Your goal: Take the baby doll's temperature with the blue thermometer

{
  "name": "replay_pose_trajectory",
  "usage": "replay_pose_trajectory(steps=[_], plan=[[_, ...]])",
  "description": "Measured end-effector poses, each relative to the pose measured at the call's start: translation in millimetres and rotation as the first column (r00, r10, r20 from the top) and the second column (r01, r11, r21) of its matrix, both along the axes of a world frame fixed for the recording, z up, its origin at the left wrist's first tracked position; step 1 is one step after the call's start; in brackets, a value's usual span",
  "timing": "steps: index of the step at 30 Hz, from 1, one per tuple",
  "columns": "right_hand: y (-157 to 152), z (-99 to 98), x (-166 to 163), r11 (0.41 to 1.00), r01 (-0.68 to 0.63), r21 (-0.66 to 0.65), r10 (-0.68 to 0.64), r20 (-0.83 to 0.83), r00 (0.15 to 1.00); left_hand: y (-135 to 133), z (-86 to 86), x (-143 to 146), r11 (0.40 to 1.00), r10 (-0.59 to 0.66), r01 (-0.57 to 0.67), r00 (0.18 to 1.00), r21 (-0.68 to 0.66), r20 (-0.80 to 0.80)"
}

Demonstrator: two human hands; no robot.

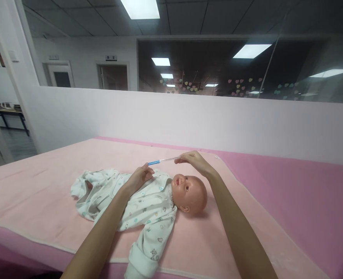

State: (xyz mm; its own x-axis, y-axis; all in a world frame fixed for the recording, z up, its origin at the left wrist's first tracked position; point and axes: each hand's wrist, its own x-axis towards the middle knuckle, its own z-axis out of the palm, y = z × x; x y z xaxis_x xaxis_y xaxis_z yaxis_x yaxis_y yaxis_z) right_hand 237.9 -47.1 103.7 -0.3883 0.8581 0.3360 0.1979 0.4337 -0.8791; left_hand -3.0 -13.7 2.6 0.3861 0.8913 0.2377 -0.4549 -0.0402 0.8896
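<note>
A baby doll [188, 193] lies on its back in white printed clothes [148, 209], its head toward the right. Over its chest, my left hand [140, 177] is closed on the blue end of a thin stick [159, 161], which looks like a glass thermometer. The other end of the stick is clear and slender. My right hand [193, 159], above the doll's head, pinches that clear end with bent fingers. The stick is nearly level between both hands, held above the doll.
Under the doll is a peach-coloured mat [57, 186] on a pink padded surface [299, 193]. A low white wall [188, 120] with glass above it runs behind. At the far left, a table [10, 112] stands beyond an opening.
</note>
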Motion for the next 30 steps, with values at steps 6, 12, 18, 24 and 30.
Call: replay_pose_trajectory(steps=[6,12,18,24,30], plan=[[-3.7,-1.0,2.9,0.996,-0.057,-0.062,0.064,0.129,0.989,-0.6,2.3,-1.0,0.999,0.003,-0.006,0.999,-0.046,-0.053],[-4.4,-2.3,2.9,0.994,-0.083,-0.064,0.093,0.18,0.979,-4.6,7.1,-1.0,0.999,0.017,-0.02,0.997,-0.045,-0.071],[-5.4,-0.2,5.0,0.995,-0.068,-0.067,0.08,0.195,0.978,-3.5,5.7,-1.6,0.998,0.004,-0.007,0.999,-0.068,-0.049],[-3.5,-1.0,5.6,0.997,-0.07,-0.041,0.077,0.217,0.973,-2.6,4.9,-1.8,0.998,0.003,-0.006,0.999,-0.064,-0.045],[-3.2,-0.4,5.0,0.999,-0.048,-0.024,0.052,0.237,0.97,-3.4,5.6,-1.2,0.998,0.016,-0.019,0.998,-0.063,-0.055]])
